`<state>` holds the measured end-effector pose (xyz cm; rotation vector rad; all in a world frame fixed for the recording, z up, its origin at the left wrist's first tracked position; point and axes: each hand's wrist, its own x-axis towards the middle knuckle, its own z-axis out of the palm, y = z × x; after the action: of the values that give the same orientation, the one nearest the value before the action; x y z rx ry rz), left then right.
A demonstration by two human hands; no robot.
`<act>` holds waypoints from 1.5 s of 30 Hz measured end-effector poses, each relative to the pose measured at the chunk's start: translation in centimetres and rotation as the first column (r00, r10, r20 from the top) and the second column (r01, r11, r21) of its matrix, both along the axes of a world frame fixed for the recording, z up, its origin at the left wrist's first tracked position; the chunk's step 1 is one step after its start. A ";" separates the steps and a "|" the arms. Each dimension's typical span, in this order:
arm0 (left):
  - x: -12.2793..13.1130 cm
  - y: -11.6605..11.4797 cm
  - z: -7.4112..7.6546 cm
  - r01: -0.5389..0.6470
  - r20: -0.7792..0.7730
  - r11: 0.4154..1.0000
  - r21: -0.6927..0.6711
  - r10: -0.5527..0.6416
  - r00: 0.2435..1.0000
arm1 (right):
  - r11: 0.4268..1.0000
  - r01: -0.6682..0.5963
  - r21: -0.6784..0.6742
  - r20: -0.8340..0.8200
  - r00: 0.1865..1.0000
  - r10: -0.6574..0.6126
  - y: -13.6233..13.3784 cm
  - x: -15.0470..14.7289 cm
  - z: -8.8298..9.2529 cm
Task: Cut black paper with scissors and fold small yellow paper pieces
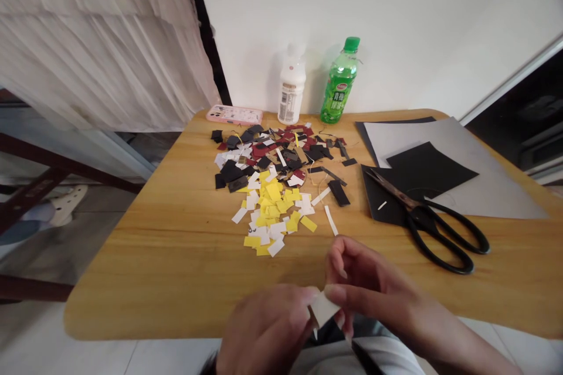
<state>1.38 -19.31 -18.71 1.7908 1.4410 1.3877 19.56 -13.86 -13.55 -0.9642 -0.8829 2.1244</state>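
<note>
Head view: I see left hand [268,325] and right hand [373,281] both pinching pale paper piece [324,308] between them, by near edge of table [145,287]; thumbs nearly meet at its top. Long axis hard to tell, fingers covering much. Scissors [423,218] lie beyond, nearer right hand.

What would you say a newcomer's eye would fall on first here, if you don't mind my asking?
Probably the heap of small cut pieces in the middle, mostly black and dark red behind, yellow and white in front. Next might come the green bottle standing at the back and the large scissors on the right. Below, the left hand and right hand hold a small white piece.
</note>
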 end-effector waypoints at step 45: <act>1.9 2.4 2.6 0.244 0.783 0.839 -0.487 0.295 0.548 | 0.900 -0.228 0.370 0.905 -0.131 -0.405 4.6 18.5 -3.1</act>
<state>3.32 -16.95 -16.12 0.5301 1.1081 1.3449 38.06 -9.23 -16.67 -2.3596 -1.7697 0.4064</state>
